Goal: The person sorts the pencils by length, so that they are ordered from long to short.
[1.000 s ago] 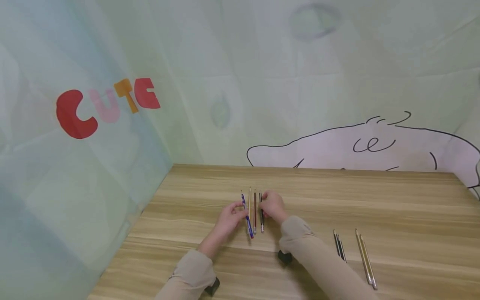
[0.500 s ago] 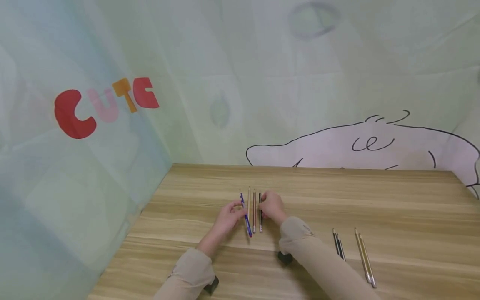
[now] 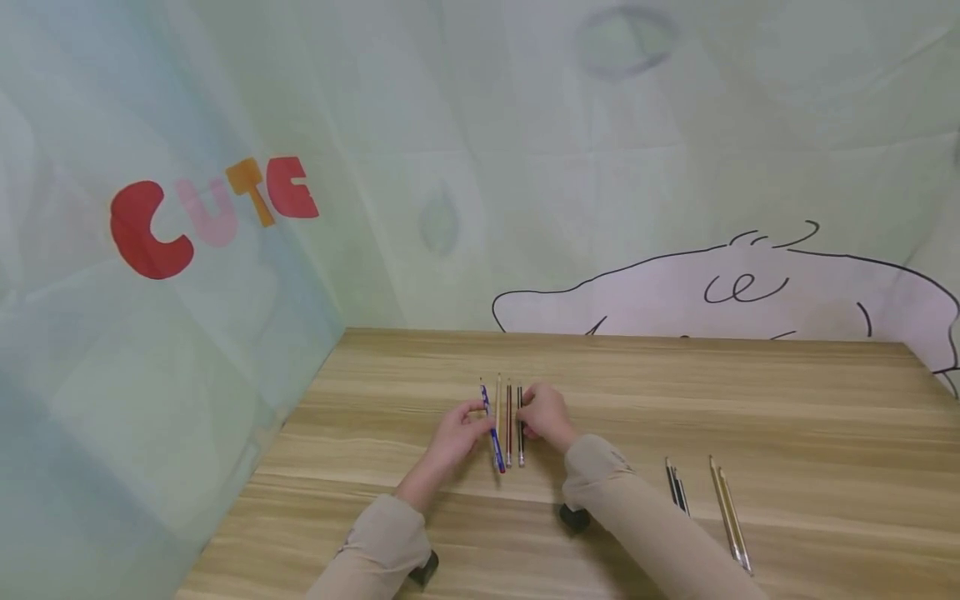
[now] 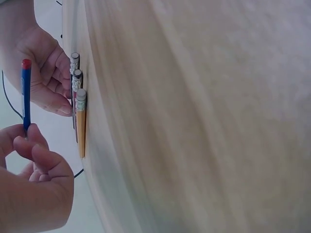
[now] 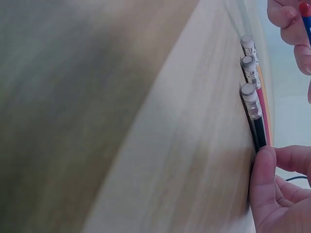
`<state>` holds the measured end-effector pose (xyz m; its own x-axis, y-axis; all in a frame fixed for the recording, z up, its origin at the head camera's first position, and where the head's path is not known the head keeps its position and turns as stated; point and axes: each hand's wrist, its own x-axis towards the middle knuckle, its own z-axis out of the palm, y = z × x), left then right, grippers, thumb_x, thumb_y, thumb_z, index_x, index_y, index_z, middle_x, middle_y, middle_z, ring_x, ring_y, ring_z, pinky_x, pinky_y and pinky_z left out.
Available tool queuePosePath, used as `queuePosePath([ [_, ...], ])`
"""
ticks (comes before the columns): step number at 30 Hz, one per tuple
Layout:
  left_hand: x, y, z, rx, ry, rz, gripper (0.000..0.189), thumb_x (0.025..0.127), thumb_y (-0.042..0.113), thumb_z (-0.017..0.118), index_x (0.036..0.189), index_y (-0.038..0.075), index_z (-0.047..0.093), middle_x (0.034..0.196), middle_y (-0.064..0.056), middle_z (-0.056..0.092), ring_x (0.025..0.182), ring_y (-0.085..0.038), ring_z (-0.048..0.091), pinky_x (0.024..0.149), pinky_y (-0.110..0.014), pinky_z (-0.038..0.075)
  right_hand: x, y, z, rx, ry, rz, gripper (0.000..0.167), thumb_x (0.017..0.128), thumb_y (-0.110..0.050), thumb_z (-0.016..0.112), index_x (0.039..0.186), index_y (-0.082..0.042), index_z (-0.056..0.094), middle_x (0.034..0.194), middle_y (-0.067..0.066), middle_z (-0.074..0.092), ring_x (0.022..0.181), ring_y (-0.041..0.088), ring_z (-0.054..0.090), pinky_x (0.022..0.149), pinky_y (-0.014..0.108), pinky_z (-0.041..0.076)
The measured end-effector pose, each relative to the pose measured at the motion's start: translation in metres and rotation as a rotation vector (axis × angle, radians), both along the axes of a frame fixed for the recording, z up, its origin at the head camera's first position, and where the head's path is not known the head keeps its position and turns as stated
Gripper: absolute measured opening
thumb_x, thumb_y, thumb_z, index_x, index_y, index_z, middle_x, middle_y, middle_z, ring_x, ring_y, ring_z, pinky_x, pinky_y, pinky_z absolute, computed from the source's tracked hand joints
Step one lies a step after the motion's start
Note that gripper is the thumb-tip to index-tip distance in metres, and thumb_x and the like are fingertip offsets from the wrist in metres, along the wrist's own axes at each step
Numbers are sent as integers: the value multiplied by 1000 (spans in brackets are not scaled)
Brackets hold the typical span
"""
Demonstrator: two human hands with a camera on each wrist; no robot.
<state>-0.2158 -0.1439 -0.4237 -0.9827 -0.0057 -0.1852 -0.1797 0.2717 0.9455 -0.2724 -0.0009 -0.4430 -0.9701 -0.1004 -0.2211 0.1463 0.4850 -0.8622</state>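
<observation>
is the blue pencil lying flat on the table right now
No, the left wrist view shows the blue pencil pinched by the left hand, its red end raised clear of the table.

wood-grain table [image 3: 825, 417] | left wall: "CUTE" lettering [image 3: 217, 237] | back wall: line-drawn cartoon [image 3: 667, 300]

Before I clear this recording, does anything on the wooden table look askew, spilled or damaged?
The blue-patterned, red-ended pencil looks askew beside the nearly parallel tan pencil, red pencil and black pencil: the left hand pinches it above the table. No spill or damage shows.
</observation>
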Motion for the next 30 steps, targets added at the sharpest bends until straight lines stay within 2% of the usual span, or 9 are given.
queuePosePath([
  [9,-2,2,-1,5,-2,-10,42,82,12,57,121,-2,46,63,3,50,45,-4,33,43,-16,30,5,9,1,5,34,59,27,73,1,63,97,5,53,56,8,55,42,12,49,40,21,44],
  [12,-4,3,-2,-3,-6,-9,42,82,12,57,121,-1,46,64,2,50,46,-5,34,43,-16,31,8,15,4,17,42,97,29,74,-1,62,100,5,52,56,9,56,42,13,50,41,22,45],
  [14,-4,4,-2,-24,5,-12,41,83,12,56,121,-1,47,67,-1,53,50,-6,39,47,-18,35,11,21,7,22,47,126,31,75,-1,61,104,5,52,58,10,57,44,14,51,42,23,46],
  [17,-6,7,-1,-61,28,-28,40,83,14,56,120,1,48,81,-10,62,63,-11,51,59,-24,44,14,31,12,25,49,168,32,76,-3,60,107,4,51,61,13,59,46,16,53,44,25,46],
  [19,-7,10,-1,-94,45,-45,40,83,16,56,119,1,49,91,-13,64,73,-16,56,67,-29,47,17,38,16,24,58,197,32,77,-3,59,107,5,51,62,15,59,47,18,53,45,26,47],
  [21,-9,14,-1,-125,48,-60,40,83,17,57,119,2,49,93,-14,63,77,-18,58,69,-30,47,20,44,18,28,63,217,32,78,-4,59,107,5,51,62,15,59,48,20,54,45,27,46],
  [30,-17,33,3,-311,72,-125,39,81,18,59,117,5,52,69,0,55,55,-9,45,48,-20,38,37,72,25,36,71,267,29,80,-7,59,107,4,54,65,14,59,51,20,54,47,27,45],
])
